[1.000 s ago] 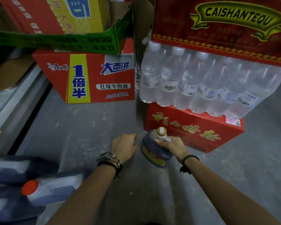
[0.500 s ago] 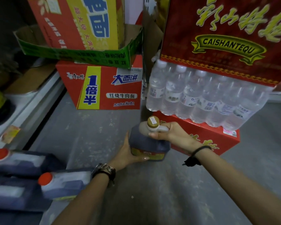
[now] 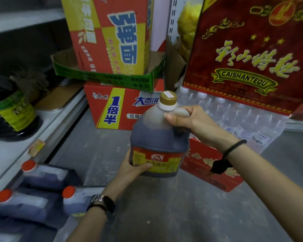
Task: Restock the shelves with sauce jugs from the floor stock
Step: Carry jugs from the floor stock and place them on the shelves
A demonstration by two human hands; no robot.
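Shelving (image 3: 47, 119) runs along your left side. On its lower board stands a dark jar (image 3: 12, 112) with a green and yellow label, too blurred to read. A yellow tag (image 3: 36, 147) sits on the board's front lip.

Below the board, three red-capped jugs (image 3: 47, 175) lie on their sides on the floor (image 3: 164, 215), close together.

Your left hand (image 3: 129, 167) grasps the jug (image 3: 157, 137) at its lower left corner. The thumb lies across the red and yellow label, and the fingers are hidden behind the base. A watch (image 3: 101, 200) is on that wrist.

The jug is upright, clear of the floor, at mid-frame between your two hands. It holds dark sauce up to the shoulder, and a gold cap (image 3: 168, 98) is fitted.

Behind the jug, a red noodle box (image 3: 112, 109) rests on the floor. It carries a green tray (image 3: 103, 77), and a taller box (image 3: 112, 35) stands in that tray.

Your right hand (image 3: 191, 121) is clenched round the handle beside the neck, thumb on the near side. A black band (image 3: 234, 147) circles that wrist.

To the right, a water pack (image 3: 243, 119) lies on a low red carton (image 3: 208, 165). A large carton (image 3: 248, 55) marked CAISHANTEQU rests on the pack.
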